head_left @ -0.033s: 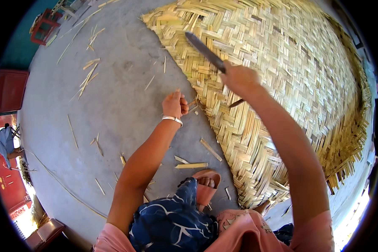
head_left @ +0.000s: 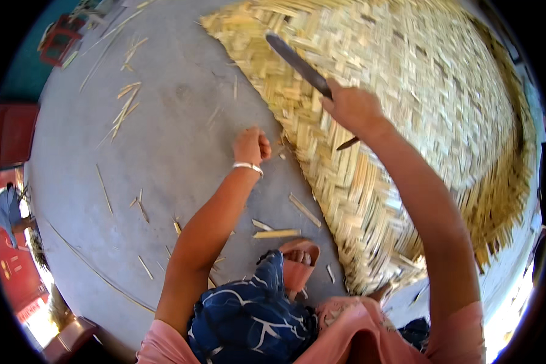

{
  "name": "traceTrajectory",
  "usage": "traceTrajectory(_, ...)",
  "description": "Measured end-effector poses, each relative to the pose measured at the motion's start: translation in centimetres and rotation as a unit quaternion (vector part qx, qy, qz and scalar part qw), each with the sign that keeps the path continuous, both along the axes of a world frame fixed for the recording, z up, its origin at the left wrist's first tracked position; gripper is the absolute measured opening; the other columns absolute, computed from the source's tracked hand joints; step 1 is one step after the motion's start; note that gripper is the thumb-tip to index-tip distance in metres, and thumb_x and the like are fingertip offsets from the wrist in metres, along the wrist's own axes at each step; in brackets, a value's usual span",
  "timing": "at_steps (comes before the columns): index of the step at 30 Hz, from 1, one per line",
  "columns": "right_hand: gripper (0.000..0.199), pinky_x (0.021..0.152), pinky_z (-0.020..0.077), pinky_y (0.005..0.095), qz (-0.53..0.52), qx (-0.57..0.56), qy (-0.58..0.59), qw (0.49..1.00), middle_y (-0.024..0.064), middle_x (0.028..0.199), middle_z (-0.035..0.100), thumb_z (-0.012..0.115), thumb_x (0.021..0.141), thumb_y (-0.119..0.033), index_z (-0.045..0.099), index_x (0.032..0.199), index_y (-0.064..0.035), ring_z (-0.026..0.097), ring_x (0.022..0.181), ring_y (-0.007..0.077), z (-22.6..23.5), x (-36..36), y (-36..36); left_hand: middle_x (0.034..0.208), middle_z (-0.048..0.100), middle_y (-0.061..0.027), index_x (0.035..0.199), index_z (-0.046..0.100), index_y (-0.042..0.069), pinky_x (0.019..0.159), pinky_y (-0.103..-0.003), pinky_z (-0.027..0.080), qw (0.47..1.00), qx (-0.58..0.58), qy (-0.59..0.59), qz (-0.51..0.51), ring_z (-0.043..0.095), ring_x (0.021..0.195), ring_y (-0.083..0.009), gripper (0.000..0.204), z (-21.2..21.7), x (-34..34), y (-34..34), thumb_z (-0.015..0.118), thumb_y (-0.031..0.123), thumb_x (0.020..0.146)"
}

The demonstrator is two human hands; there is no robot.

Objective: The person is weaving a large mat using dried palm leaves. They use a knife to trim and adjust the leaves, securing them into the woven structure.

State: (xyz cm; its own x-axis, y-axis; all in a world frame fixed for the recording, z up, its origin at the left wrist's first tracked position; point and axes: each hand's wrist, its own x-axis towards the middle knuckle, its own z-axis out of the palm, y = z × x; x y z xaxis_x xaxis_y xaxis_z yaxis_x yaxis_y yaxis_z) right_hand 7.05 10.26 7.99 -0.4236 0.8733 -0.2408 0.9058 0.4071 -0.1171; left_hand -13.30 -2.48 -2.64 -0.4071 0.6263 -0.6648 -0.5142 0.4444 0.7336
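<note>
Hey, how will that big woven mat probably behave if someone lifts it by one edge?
The woven mat would likely flex rather than stay rigid, since it's made of thin, interlaced strips. It's probably fairly light for its size, as the strips look flat and dry. The uneven strip ends along its right edge might snag or splinter.

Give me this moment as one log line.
left hand: curled beside mat edge, contents unclear | right hand: gripping knife over mat | floor: loose strips
</note>
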Motion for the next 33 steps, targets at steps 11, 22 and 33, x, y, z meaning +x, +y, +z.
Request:
traceTrajectory(11,0.054,0.056,0.0524,0.0448,-0.127,-0.118,-0.033,0.984,0.0152,0.075,0.067,0.054,0.092,-0.043,0.038,0.138,-0.0189,0.066,0.064,0.0356,-0.1,14.6,-17.6,0.057,0.050,-0.0024,0.074,0.051,0.007,0.040,-0.024,0.032,0.986,0.160,0.052,-0.021,0.042,0.043,-0.0122,0.032,1.7,5.1,6.3,0.052,0.030,0.096)
traceTrajectory(22,0.052,0.053,0.0498,0.0470,-0.209,-0.082,0.012,0.974,0.0146,0.068,0.064,0.053,0.092,-0.042,0.038,0.133,-0.0156,0.065,0.062,0.0347,5.6,23.9,-26.3,0.059,0.054,-0.0019,0.079,0.057,0.005,0.043,-0.024,0.038,0.969,0.162,0.054,-0.176,0.047,0.045,-0.0110,0.028,2.7,17.3,5.0,0.059,0.029,0.093)
traceTrajectory(33,0.054,0.055,0.0518,0.0453,-0.224,0.012,0.060,0.973,0.0153,0.071,0.064,0.058,0.089,-0.035,0.041,0.137,-0.0153,0.064,0.060,0.0353,14.2,30.6,-32.3,0.059,0.051,0.0013,0.082,0.058,0.007,0.040,-0.022,0.034,0.893,0.174,0.194,-0.367,0.043,0.044,-0.0072,0.031,5.1,15.9,4.7,0.058,0.036,0.094)
